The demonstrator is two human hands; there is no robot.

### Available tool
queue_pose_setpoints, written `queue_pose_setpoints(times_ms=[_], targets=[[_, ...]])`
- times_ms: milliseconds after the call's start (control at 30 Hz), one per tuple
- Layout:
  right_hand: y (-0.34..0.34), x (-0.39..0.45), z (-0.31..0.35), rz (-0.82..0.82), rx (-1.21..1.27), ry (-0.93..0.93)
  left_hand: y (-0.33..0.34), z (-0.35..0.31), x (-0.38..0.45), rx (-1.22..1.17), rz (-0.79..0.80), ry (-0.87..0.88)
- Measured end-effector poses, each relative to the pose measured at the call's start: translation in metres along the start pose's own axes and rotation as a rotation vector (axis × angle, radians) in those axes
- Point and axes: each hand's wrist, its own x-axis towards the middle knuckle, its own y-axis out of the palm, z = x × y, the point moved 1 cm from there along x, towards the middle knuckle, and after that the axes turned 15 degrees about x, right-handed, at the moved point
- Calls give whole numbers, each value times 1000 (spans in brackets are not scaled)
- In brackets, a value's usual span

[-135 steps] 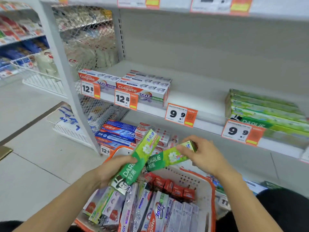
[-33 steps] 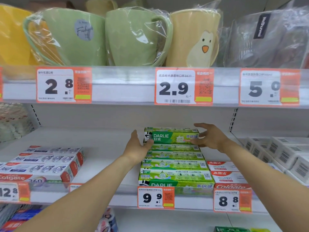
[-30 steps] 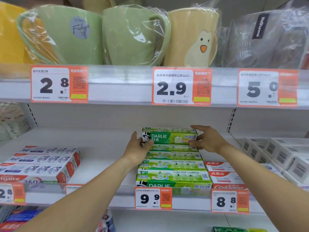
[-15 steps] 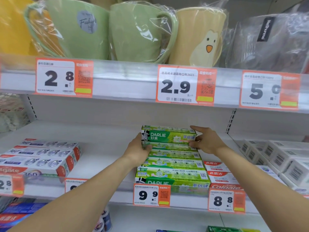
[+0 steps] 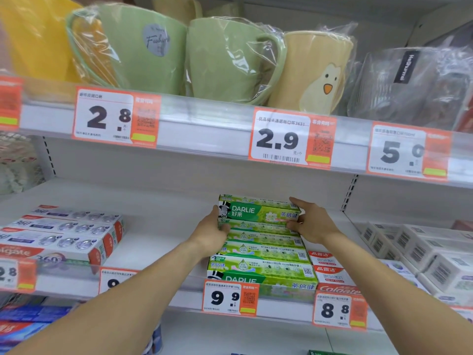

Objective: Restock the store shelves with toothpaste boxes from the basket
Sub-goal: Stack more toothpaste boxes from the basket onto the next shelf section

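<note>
Both hands are squaring up green toothpaste boxes at the back of the middle shelf.

The left hand (image 5: 213, 233) is gripping the left ends of the top box (image 5: 258, 212) and the one beneath it, fingers curling round the corners, while the right hand (image 5: 311, 224) is clasping the right ends, thumb lying along the top edge. These boxes are sitting at the rear of a green row (image 5: 261, 260) running back from the 9.9 price tag (image 5: 229, 297) on the shelf (image 5: 158, 226), just beside red and white boxes (image 5: 329, 274). Such cartons are probably light, stiff along their length yet easy to dent on the broad faces, and a little slick; holding them by the short ends looks safest. The basket is not showing here.
</note>
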Motion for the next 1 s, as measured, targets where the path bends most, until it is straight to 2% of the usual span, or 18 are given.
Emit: queue_pose_setpoints(times_ms=[100, 133, 200, 300, 333, 400, 467, 533, 667, 733, 833, 933, 1000], targets=[[-3, -7, 11, -9, -40, 11, -10, 2, -2, 40, 27, 18], [-4, -11, 16, -40, -61, 16, -15, 1, -6, 56, -11, 24], [-7, -24, 28, -152, -111, -20, -32, -2, -22, 74, -198, 71], [9, -59, 56, -287, -98, -306, -61, -5, -75, 73, -486, 233], [19, -75, 69, -281, -44, -421, -68, -1, -98, 72, -538, 270], [50, -109, 97, -133, 97, -517, -79, 10, -146, 90, -572, 307], [94, -136, 121, 116, 230, -468, -85, 32, -185, 186, -505, 322], [151, -149, 137, 332, 269, -428, -90, 67, -207, 303, -332, 281], [281, -161, 142, 648, 219, -363, -88, 173, -244, 456, -33, 34], [337, -167, 129, 750, 246, -249, -81, 227, -269, 474, 40, -122], [395, -179, 103, 793, 308, -115, -68, 293, -306, 511, 108, -321], [432, -194, 78, 882, 155, -40, -54, 343, -342, 626, 148, -541], [449, -202, 69, 955, 118, -26, -49, 362, -359, 661, 155, -623]])
